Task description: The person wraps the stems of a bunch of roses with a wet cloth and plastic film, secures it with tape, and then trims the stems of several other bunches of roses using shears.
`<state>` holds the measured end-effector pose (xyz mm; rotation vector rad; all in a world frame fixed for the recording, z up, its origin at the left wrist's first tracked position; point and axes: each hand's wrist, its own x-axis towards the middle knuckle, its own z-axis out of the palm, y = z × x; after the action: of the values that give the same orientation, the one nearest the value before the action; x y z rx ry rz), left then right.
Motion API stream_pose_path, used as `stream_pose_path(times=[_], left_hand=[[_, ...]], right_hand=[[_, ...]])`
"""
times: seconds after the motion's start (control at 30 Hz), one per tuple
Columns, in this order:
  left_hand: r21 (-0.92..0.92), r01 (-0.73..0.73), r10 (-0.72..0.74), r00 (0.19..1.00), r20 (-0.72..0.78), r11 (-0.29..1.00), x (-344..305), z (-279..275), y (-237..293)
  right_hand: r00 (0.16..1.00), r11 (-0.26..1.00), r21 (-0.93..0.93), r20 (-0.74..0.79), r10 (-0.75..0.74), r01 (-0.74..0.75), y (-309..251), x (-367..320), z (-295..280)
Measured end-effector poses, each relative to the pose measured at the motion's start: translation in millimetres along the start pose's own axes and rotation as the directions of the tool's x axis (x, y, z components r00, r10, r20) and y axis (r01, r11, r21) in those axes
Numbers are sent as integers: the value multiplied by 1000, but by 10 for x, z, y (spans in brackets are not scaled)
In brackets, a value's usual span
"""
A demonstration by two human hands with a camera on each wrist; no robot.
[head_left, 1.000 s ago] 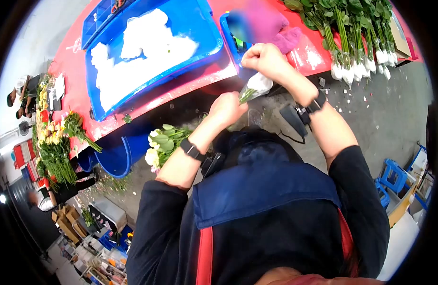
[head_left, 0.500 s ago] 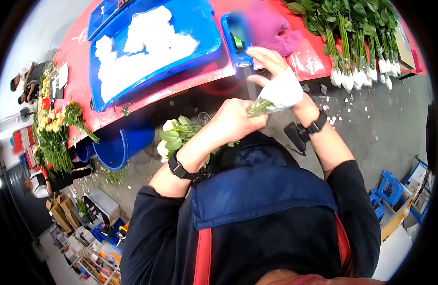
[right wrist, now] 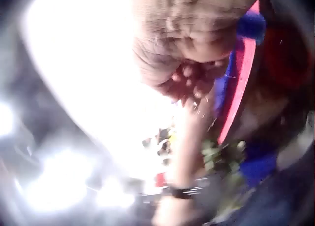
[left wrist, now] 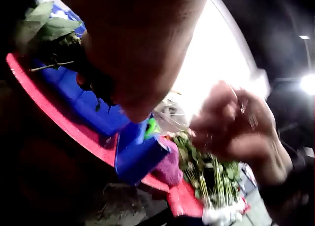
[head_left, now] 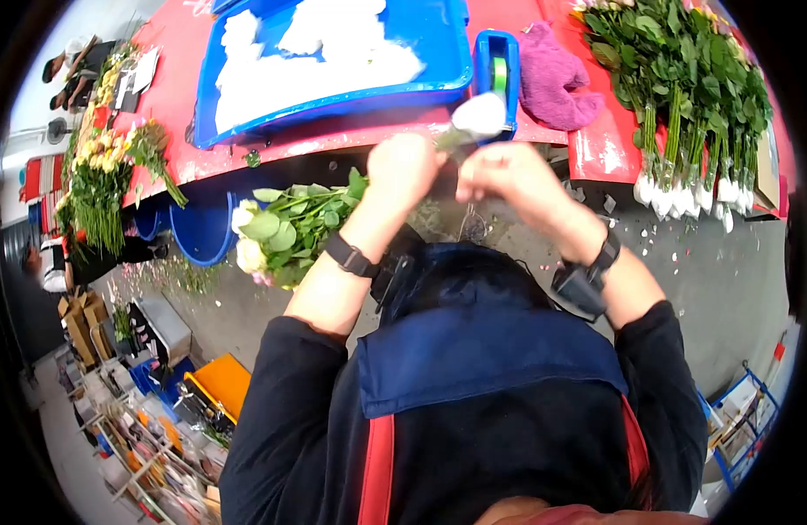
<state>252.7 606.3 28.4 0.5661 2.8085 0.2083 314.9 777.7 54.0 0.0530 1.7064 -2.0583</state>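
Note:
My left hand [head_left: 403, 171] grips a bunch of roses [head_left: 285, 229] by its stems. Pale blooms and green leaves lie along the left forearm, while the white-wrapped stem end [head_left: 480, 115] sticks out past the fist, blurred. Just right of the fist is my right hand [head_left: 513, 175], its fingers bent and thumb drawn in, below the wrapped end. I cannot tell whether it pinches anything. The left wrist view also catches the right hand [left wrist: 236, 122], smeared by motion. Beyond both hands, a blue tape dispenser [head_left: 509, 52] with a green roll stands at the table edge.
On the red table [head_left: 600, 157] sit a blue tub [head_left: 351, 98] with white material, a purple cloth [head_left: 552, 79] and several rose bunches [head_left: 684, 96] with white-wrapped ends. A blue bucket [head_left: 202, 232] is below at left. Yellowish roses [head_left: 101, 166] lie farther left.
The right hand went from near the dispenser to around the wrapped stem end, then came off to its lower side. The bunch swung so that its wrapped end points up toward the dispenser.

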Motion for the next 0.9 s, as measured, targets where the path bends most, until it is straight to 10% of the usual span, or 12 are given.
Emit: stream_pose_path(times=[0.13, 0.23, 0.37, 0.47, 0.5, 0.6, 0.67, 0.77, 0.9], left_hand=[[-140, -134, 133, 991, -18, 981, -245, -11, 49], [-107, -190, 195, 980, 41, 976, -335, -89, -37], [-349, -154, 261, 923, 282, 924, -499, -305, -75], [-534, -42, 300, 863, 407, 844, -513, -489, -87], [-584, 71, 257, 851, 458, 808, -521, -541, -76], [-691, 131, 206, 901, 382, 711, -531, -512, -96], [-627, 176, 80, 930, 358, 758, -441, -545, -55], [-164, -29, 48, 992, 117, 986, -313, -382, 87], [106, -243, 231, 967, 108, 964, -23, -327, 436]], right_hand=[[948, 883, 347, 78, 309, -316, -249, 284, -40], [906, 886, 217, 211, 368, -410, -528, 380, -76], [903, 964, -128, 341, 262, -231, -578, 544, -328], [871, 898, -406, 489, 55, 171, -37, 638, -617], [899, 901, -430, 415, 140, 58, -96, 487, -529], [930, 874, -321, 169, -327, 366, 481, 257, -393], [997, 933, -354, 27, 79, -64, 341, -35, -156], [997, 995, -90, -71, 40, -46, 98, -237, 90], [988, 988, 153, -146, 48, -25, -4, -321, -144]])
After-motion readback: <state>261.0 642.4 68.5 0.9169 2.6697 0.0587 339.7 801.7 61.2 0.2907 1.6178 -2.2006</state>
